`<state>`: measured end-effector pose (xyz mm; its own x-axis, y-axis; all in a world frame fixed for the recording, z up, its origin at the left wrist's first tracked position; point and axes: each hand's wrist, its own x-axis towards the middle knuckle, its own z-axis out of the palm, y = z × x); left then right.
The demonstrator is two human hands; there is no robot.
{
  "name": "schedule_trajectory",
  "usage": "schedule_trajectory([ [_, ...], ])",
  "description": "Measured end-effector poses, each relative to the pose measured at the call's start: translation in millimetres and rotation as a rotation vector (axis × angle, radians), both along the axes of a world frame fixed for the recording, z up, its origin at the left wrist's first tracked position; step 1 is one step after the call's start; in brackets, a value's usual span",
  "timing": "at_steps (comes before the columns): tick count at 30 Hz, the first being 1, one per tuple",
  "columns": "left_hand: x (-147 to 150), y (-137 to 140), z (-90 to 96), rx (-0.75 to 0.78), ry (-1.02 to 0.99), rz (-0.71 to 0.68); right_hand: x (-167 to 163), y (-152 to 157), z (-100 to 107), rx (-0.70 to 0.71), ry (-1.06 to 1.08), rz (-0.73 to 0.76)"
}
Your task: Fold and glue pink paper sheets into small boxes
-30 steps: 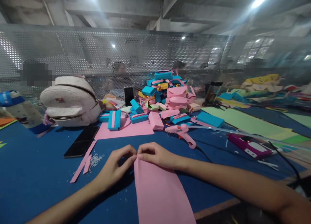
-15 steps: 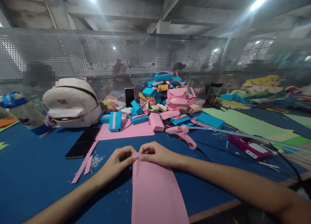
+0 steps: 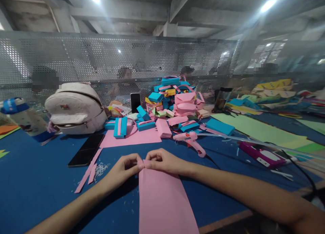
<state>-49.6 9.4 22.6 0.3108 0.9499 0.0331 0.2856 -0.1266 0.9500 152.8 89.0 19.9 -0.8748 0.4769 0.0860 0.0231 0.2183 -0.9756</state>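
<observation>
A long sheet of pink paper (image 3: pixel 165 201) lies in front of me and runs off the bottom of the view. My left hand (image 3: pixel 129 165) pinches its far left corner between thumb and fingers. Right beside it, my right hand (image 3: pixel 162 161) grips the same far edge, thumb on top. Between the two thumbs a small slit or tear shows in the paper's edge. A fold line runs down near the sheet's left side. Beyond my right hand a pink glue gun (image 3: pixel 190 141) lies on its side, apart from the hand.
Behind stands a pile of pink and blue paper boxes (image 3: pixel 185 107). A phone (image 3: pixel 86 150), paper strips (image 3: pixel 87 174), a white backpack (image 3: pixel 76 108) and a bottle (image 3: pixel 27 120) are on the left. A purple device (image 3: pixel 261 155) with a cable and green sheets (image 3: pixel 256 127) lie right.
A small gap has opened in the paper's far edge between my thumbs. Both hands keep their grip in nearly the same place.
</observation>
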Motion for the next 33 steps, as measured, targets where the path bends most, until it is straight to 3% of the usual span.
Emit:
schedule_trajectory([
  [7, -1.6, -0.1, 2.5, 0.003, 0.012, -0.020, 2.1, 3.4, -1.3, -0.125, -0.040, 0.041],
  [17, -0.2, 0.0, 1.2, -0.015, 0.031, -0.053, 0.4, 2.1, -4.2, -0.101, -0.048, 0.001],
  [33, 1.1, -4.0, 5.9, 0.043, 0.068, 0.011, 0.8, 2.1, -2.9, -0.109, -0.040, -0.007],
])
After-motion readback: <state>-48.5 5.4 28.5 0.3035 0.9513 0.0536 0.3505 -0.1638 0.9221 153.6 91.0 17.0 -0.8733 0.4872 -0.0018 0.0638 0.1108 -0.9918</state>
